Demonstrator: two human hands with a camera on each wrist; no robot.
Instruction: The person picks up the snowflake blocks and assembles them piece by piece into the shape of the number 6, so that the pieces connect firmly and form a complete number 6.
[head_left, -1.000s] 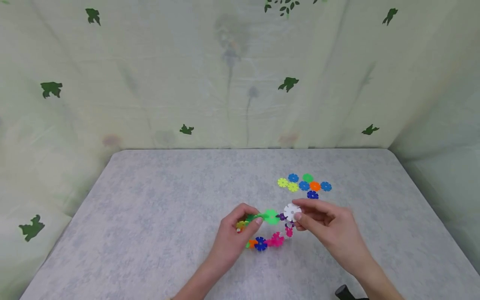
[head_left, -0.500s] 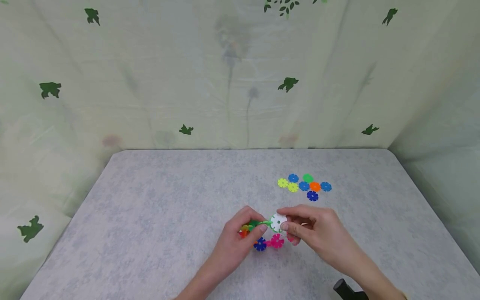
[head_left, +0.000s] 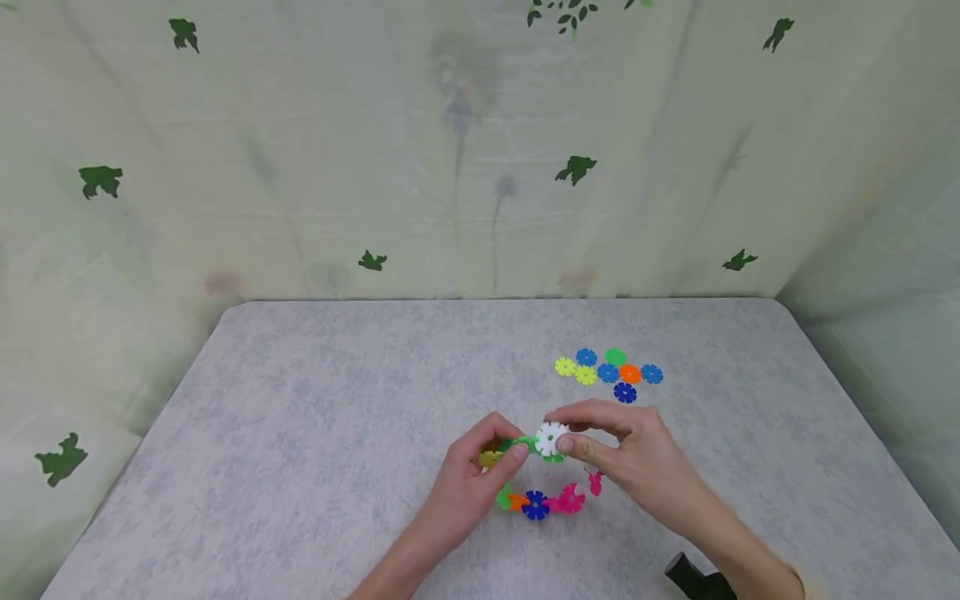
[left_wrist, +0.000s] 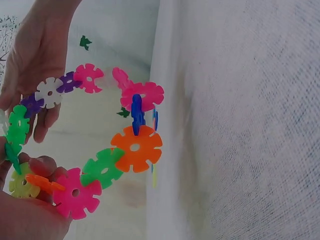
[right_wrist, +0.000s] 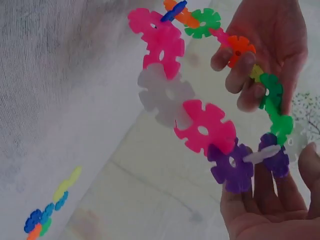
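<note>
A chain of slotted plastic snowflake discs (left_wrist: 137,148), in green, orange, pink, blue, purple, white and yellow, hangs as a loop between both hands above the table. My left hand (head_left: 467,479) pinches the chain at its green discs (right_wrist: 271,91) between thumb and fingers. With thumb and index finger, my right hand (head_left: 648,462) holds a white disc (head_left: 551,438), right up against the light green disc (right_wrist: 281,128). Behind that white disc, in the right wrist view, purple discs (right_wrist: 232,166) lie along the right fingers. The loop's pink discs (head_left: 572,498) hang lower, nearer the person.
Several loose discs lie flat on the grey table (head_left: 337,400) beyond the right hand, among them an orange disc (head_left: 630,373) and a dark blue disc (head_left: 625,392). A black object (head_left: 693,577) shows by the right forearm. Patterned curtains (head_left: 465,167) surround the table.
My right hand has brought the white disc left onto the light green end, then slightly up. The loop's lower part has swung right and toward the person. The loose discs stay put.
</note>
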